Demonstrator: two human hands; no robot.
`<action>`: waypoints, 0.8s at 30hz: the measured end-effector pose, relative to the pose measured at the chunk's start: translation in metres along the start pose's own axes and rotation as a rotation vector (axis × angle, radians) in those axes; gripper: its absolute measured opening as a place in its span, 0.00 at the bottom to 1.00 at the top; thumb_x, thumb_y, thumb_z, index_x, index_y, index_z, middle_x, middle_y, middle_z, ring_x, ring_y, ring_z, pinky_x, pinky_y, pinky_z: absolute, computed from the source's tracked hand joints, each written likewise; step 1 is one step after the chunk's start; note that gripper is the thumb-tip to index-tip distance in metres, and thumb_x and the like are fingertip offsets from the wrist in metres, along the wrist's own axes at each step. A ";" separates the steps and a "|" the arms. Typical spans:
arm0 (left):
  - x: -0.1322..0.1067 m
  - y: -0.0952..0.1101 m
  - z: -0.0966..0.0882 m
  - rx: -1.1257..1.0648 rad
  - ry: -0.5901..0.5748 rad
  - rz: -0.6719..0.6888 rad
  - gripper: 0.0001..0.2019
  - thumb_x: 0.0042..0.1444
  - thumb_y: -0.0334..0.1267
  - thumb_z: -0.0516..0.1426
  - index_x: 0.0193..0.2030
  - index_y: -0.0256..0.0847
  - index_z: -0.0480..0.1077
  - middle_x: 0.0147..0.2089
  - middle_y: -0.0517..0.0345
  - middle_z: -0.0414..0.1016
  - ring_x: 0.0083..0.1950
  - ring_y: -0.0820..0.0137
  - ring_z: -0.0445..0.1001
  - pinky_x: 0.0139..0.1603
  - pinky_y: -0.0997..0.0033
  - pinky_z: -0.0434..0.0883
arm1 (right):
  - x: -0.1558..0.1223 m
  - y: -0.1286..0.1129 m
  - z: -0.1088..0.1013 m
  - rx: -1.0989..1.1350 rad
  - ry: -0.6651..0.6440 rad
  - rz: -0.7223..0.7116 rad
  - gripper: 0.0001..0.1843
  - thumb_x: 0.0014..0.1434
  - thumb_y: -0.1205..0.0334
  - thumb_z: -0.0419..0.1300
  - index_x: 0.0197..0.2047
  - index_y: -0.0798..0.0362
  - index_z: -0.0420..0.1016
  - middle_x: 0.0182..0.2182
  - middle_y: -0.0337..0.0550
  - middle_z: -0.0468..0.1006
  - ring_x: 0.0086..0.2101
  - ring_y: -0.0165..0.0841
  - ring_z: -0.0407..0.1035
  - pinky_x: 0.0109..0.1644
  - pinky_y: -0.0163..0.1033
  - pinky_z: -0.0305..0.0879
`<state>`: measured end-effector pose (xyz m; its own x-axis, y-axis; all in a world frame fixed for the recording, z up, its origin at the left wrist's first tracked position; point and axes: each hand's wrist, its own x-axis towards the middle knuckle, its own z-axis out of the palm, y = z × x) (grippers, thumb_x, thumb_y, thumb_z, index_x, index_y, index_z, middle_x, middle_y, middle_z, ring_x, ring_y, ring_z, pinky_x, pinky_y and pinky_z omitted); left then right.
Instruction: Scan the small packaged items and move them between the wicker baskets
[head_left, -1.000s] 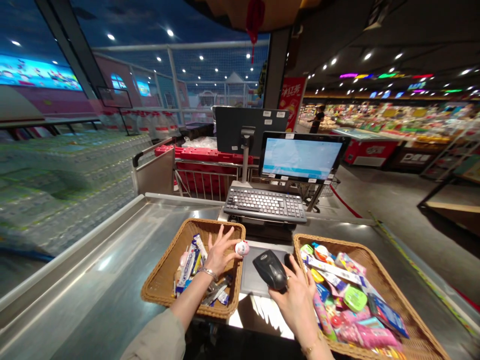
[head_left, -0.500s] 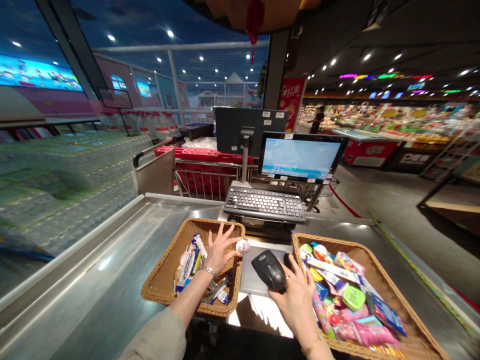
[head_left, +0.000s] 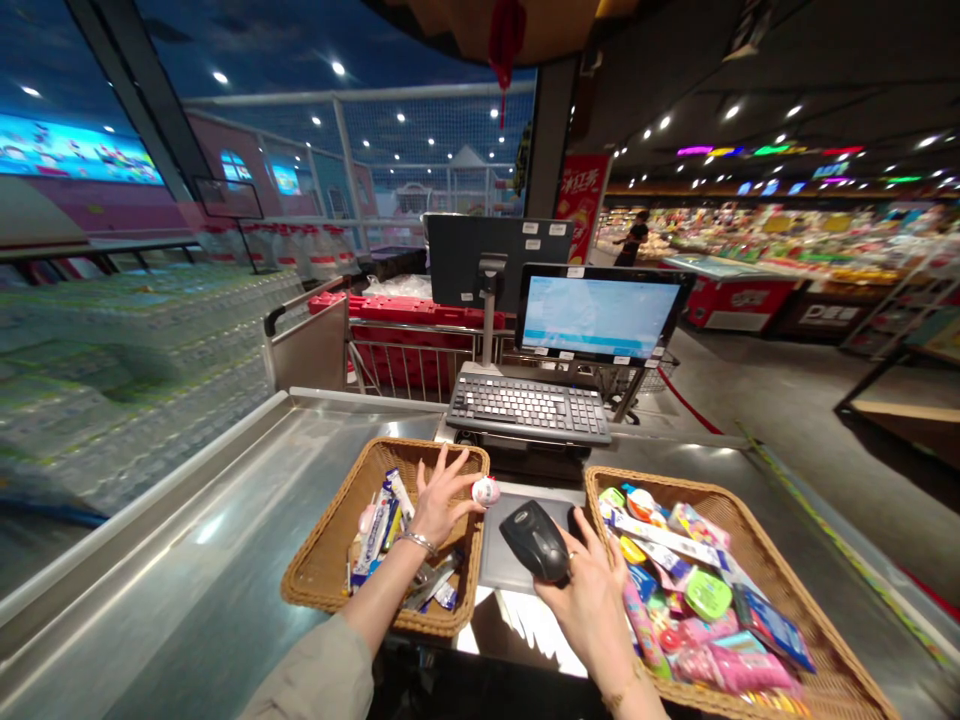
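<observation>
Between the thumb and fingers of my left hand (head_left: 441,497) is a small white and pink egg-shaped candy (head_left: 486,491), held at the right rim of the left wicker basket (head_left: 319,573). Wrapped sweets in blue and white packs (head_left: 377,530) lie in that basket below my forearm. My right hand (head_left: 589,597) grips a black handheld barcode scanner (head_left: 534,540), its head tilted toward the egg; the handle is mostly hidden by my fingers. To the right, another wicker basket (head_left: 840,650) holds many colourful sweets, among them a green round tub (head_left: 707,594) and a pink bottle (head_left: 739,668).
A black keyboard (head_left: 531,408) and a lit monitor (head_left: 600,315) stand behind the baskets, beside a second screen seen from the back (head_left: 499,258). The metal counter (head_left: 202,590) has a raised left edge. Beyond it is a shopping trolley (head_left: 409,360). A person (head_left: 634,238) stands far off.
The scanner in my right hand has shifted very slightly left. My left hand and the egg-shaped candy stay almost still.
</observation>
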<state>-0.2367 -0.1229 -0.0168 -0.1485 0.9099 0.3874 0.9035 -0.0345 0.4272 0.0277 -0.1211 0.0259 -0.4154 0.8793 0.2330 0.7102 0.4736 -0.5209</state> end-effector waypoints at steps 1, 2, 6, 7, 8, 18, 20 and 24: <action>0.000 0.000 0.000 0.003 0.000 -0.003 0.22 0.53 0.45 0.66 0.55 0.55 0.74 0.72 0.54 0.59 0.77 0.52 0.42 0.70 0.25 0.36 | 0.000 -0.001 -0.001 -0.001 -0.002 -0.001 0.20 0.50 0.64 0.60 0.47 0.42 0.80 0.56 0.38 0.76 0.67 0.48 0.53 0.69 0.66 0.38; 0.001 0.000 -0.001 0.005 -0.001 -0.007 0.22 0.53 0.45 0.66 0.55 0.55 0.74 0.72 0.54 0.59 0.77 0.52 0.42 0.70 0.26 0.36 | 0.001 -0.001 -0.001 -0.003 -0.004 -0.004 0.20 0.50 0.64 0.60 0.46 0.43 0.81 0.56 0.38 0.77 0.67 0.48 0.53 0.70 0.66 0.37; 0.002 0.001 -0.003 0.001 -0.004 -0.022 0.22 0.52 0.44 0.67 0.55 0.55 0.74 0.72 0.53 0.60 0.77 0.51 0.43 0.69 0.25 0.36 | 0.002 -0.002 -0.002 -0.002 -0.001 -0.018 0.18 0.50 0.65 0.60 0.44 0.44 0.81 0.56 0.39 0.77 0.67 0.48 0.53 0.70 0.65 0.36; 0.002 0.001 -0.003 -0.002 -0.005 -0.025 0.22 0.52 0.44 0.67 0.55 0.55 0.74 0.72 0.53 0.60 0.77 0.51 0.43 0.69 0.25 0.36 | 0.002 -0.002 -0.001 -0.001 -0.001 -0.021 0.18 0.50 0.64 0.60 0.44 0.43 0.81 0.56 0.39 0.77 0.67 0.48 0.53 0.70 0.65 0.35; 0.002 0.001 -0.003 -0.006 -0.006 -0.027 0.22 0.52 0.44 0.67 0.55 0.55 0.74 0.72 0.53 0.60 0.77 0.51 0.42 0.69 0.25 0.36 | 0.002 -0.002 -0.001 0.000 -0.002 -0.024 0.17 0.50 0.64 0.60 0.43 0.43 0.81 0.55 0.38 0.77 0.67 0.48 0.53 0.70 0.65 0.35; 0.005 0.001 -0.004 -0.044 -0.015 -0.036 0.20 0.54 0.44 0.66 0.54 0.55 0.74 0.72 0.54 0.59 0.77 0.51 0.42 0.69 0.24 0.34 | 0.004 0.000 -0.001 -0.003 -0.007 -0.038 0.16 0.50 0.65 0.60 0.42 0.43 0.81 0.55 0.38 0.78 0.67 0.48 0.53 0.70 0.65 0.36; 0.005 0.000 -0.003 -0.048 -0.010 -0.030 0.20 0.54 0.45 0.66 0.55 0.55 0.74 0.72 0.54 0.59 0.77 0.51 0.42 0.69 0.25 0.34 | 0.004 0.000 -0.001 -0.006 -0.003 -0.040 0.17 0.50 0.65 0.60 0.42 0.44 0.81 0.55 0.39 0.77 0.67 0.49 0.53 0.70 0.65 0.36; 0.006 -0.003 0.000 -0.040 -0.006 -0.020 0.21 0.54 0.45 0.66 0.55 0.56 0.74 0.72 0.54 0.60 0.77 0.51 0.42 0.69 0.24 0.35 | 0.003 -0.001 -0.003 -0.019 -0.015 -0.060 0.17 0.50 0.65 0.59 0.43 0.43 0.81 0.55 0.39 0.77 0.67 0.48 0.53 0.70 0.65 0.35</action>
<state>-0.2399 -0.1173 -0.0156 -0.1637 0.9131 0.3734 0.8835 -0.0326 0.4672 0.0272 -0.1185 0.0295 -0.4656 0.8486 0.2512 0.6943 0.5263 -0.4909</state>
